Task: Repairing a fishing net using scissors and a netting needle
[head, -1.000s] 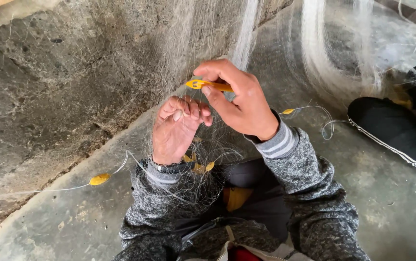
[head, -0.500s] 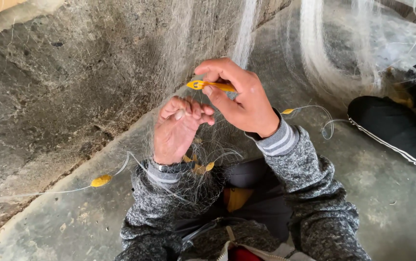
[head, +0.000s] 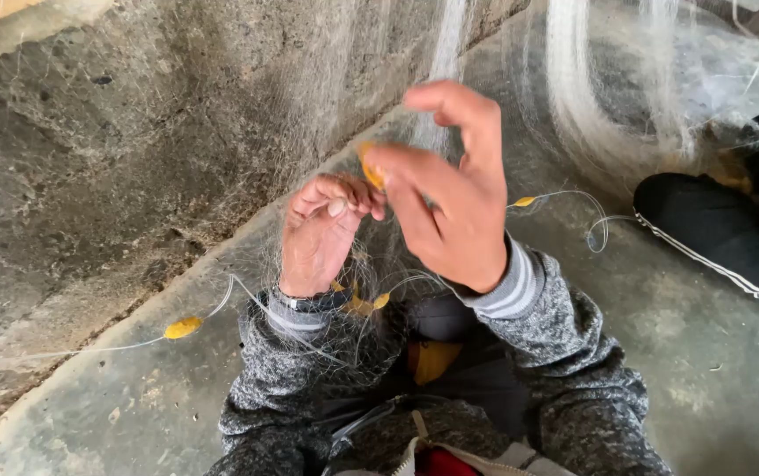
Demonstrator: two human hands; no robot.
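Head view, single entry. Fine, translucent white monofilament fishing net [head: 432,53]: hung in a gathered band before the rough grey concrete wall [head: 115,150] and spread in loose folds over the person's lap and the grey concrete floor [head: 679,353]. Judged very light, limp and snag-prone; threads thin enough to cut into skin or tangle if pulled by the mesh. Best taken at the corded edge line or beside a float.

Left hand [head: 319,234]: fingers curled shut, pinching a bunch of mesh.

Right hand [head: 446,198]: motion-blurred, thumb and fingers pinched on a small yellow-orange netting tool [head: 369,166], forefinger raised.

Small yellow oval floats [head: 183,328] strung on the white edge line [head: 62,353]: hard, smooth, probably slippery.

Also present: another person's dark trouser leg with white stripes [head: 732,242], at right, well apart.
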